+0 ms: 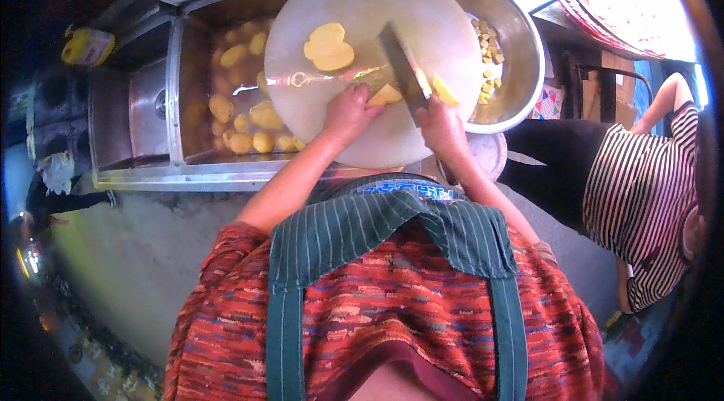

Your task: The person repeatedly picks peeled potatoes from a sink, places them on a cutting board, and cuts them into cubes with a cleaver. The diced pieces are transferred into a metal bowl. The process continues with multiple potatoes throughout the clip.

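On a round, pale cutting board, my left hand holds a piece of peeled potato at the lower middle. My right hand grips a cleaver, its blurred blade over the board just right of that piece. A narrow potato piece lies to the right of the blade, and another pale piece shows against the blade's right side. Flat potato slices rest near the board's left part. The cleaver's handle is mostly hidden in my right hand.
Left of the board, a steel sink holds whole potatoes in cloudy water. A steel bowl with potato cubes stands partly under the board's right edge. At the far right is a person in a striped shirt. A yellow container stands beyond the sink.
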Demonstrator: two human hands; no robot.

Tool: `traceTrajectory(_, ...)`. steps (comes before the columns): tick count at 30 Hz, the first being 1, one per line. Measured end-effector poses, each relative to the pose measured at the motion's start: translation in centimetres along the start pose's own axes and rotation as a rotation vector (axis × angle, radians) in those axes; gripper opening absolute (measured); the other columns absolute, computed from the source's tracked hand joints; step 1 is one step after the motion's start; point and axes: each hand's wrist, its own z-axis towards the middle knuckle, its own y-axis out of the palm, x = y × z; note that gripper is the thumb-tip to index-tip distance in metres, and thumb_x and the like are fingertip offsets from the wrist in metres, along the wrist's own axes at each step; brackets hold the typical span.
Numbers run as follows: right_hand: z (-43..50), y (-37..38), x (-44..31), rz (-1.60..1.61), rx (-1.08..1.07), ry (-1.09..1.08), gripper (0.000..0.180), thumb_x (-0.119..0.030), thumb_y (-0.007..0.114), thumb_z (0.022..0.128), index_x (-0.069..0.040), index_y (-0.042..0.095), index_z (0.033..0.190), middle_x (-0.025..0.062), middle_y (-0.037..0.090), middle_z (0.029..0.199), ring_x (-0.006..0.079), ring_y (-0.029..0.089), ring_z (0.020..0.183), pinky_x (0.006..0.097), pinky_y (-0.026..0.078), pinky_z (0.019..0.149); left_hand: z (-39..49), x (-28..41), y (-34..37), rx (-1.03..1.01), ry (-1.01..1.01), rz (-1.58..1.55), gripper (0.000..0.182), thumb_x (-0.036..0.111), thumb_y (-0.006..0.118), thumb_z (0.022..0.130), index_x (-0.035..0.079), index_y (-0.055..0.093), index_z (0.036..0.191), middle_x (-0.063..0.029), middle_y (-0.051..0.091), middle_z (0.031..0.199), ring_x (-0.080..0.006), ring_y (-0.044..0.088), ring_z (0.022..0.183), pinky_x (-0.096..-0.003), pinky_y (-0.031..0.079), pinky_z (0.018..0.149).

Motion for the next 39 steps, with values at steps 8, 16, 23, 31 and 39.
traceTrajectory(8, -2.9, -2.4, -2.7, -0.047, -0.061, -0.05, 0.024, -0.014, 0.053, 0.089, 0.006, 0.055, 0.102, 0.0305, 0.064, 0.084, 0.046, 0.063, 0.087, 0.0508, 0.049, 0.079, -0.7, 0.8, 1.1, -0.06, -0.165, -0.223, 0.03, 0.025, 0.077, 0.074, 0.002, 0.059, 0.079, -0.0185, 0.062, 0.071, -0.0377, 0.062, 0.07, -0.0453, 0.048, 0.064)
traceTrajectory(16, -1.8, 0.1, -2.4, -0.1, -0.094, -0.079, 0.024, -0.016, 0.056, 0.087, 0.004, 0.055, 0.099, 0.0313, 0.064, 0.084, 0.0469, 0.063, 0.086, 0.0531, 0.049, 0.077, -0.8, 0.4, 1.6, -0.016, -0.063, -0.167, 0.025, 0.022, 0.074, 0.075, 0.001, 0.061, 0.081, -0.0213, 0.063, 0.076, -0.0388, 0.063, 0.075, -0.0476, 0.049, 0.068)
traceTrajectory(23, 0.3, -0.6, -0.3, -0.078, 0.055, -0.026, 0.03, -0.021, 0.056, 0.09, 0.005, 0.055, 0.105, 0.0277, 0.063, 0.074, 0.0429, 0.065, 0.072, 0.0499, 0.051, 0.064, 0.5, 0.5, 0.8, -0.046, 0.123, -0.006, 0.024, 0.018, 0.068, 0.078, 0.002, 0.061, 0.094, -0.0193, 0.062, 0.097, -0.0401, 0.062, 0.088, -0.0478, 0.051, 0.075)
traceTrajectory(31, -3.8, -3.4, -1.7, -0.211, -0.137, -0.147, 0.016, -0.015, 0.052, 0.089, -0.001, 0.05, 0.097, 0.0258, 0.064, 0.075, 0.0458, 0.063, 0.077, 0.0546, 0.049, 0.071, 0.4, -1.2, 0.7, -0.022, -0.025, -0.154, 0.031, 0.017, 0.07, 0.076, 0.003, 0.061, 0.102, -0.0175, 0.061, 0.097, -0.0367, 0.062, 0.091, -0.0436, 0.051, 0.077)
traceTrajectory(39, -2.9, -0.6, -0.8, -0.227, -0.195, -0.097, 0.021, -0.016, 0.054, 0.088, 0.003, 0.055, 0.097, 0.029, 0.064, 0.081, 0.0456, 0.064, 0.084, 0.0521, 0.05, 0.076, 0.5, -0.7, 1.2, -0.007, 0.07, -0.06, 0.029, 0.012, 0.071, 0.076, 0.002, 0.061, 0.102, -0.0174, 0.062, 0.097, -0.0368, 0.062, 0.089, -0.0444, 0.051, 0.076)
